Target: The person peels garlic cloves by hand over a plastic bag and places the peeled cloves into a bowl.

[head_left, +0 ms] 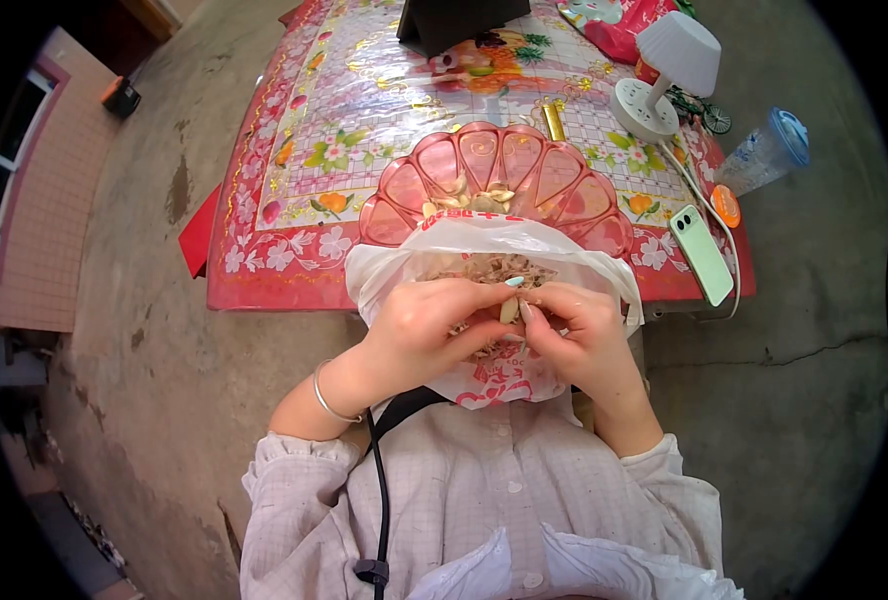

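Observation:
A small pale garlic clove is pinched between my two hands. The thumb and fingers of my left hand close on it from the left. My right hand grips its other side with thumb and forefinger. Both hands are over an open white plastic bag with red print, on my lap against the table edge. Brownish dry skins fill the bag. Behind it, a pink scalloped plate holds several pale cloves, partly hidden by the bag's rim.
A flowered tablecloth covers the table. On its right side are a light green phone, a white lamp, a cable and an orange round lid. A clear bottle stands beyond them. A black stand is at the back.

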`<action>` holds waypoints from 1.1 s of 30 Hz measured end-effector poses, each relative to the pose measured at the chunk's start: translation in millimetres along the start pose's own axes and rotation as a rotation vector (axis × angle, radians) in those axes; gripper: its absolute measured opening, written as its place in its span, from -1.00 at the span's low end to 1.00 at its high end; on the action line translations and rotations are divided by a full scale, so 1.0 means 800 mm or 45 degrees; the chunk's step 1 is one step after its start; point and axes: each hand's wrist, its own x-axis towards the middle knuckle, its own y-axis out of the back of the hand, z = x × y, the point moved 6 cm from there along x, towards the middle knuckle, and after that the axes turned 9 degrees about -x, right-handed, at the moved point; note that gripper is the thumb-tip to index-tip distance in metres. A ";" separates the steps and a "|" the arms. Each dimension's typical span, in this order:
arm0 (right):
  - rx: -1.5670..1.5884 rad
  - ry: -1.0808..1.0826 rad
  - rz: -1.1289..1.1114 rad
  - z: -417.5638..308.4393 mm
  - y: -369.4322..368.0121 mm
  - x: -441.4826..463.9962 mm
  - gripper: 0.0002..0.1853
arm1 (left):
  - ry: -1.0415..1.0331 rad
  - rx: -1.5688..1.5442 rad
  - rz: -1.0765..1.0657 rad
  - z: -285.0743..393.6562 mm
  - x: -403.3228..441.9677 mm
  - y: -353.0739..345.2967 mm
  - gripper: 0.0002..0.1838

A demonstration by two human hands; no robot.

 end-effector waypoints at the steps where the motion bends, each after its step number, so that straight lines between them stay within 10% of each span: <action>1: 0.001 0.000 0.000 0.001 0.000 0.000 -0.85 | 0.002 -0.011 0.006 0.000 0.000 0.000 -0.65; 12: 0.786 -0.470 -0.127 0.027 -0.020 -0.006 -0.76 | 0.042 -0.189 0.105 -0.005 0.003 0.000 -0.69; 22: 0.641 -0.474 -0.103 0.024 -0.017 -0.001 -0.77 | 0.568 -0.930 0.276 -0.032 -0.011 -0.014 -0.66; 33: 1.014 -0.565 -0.205 0.039 -0.027 -0.002 -0.75 | 0.441 -0.815 0.251 -0.035 -0.011 -0.012 -0.74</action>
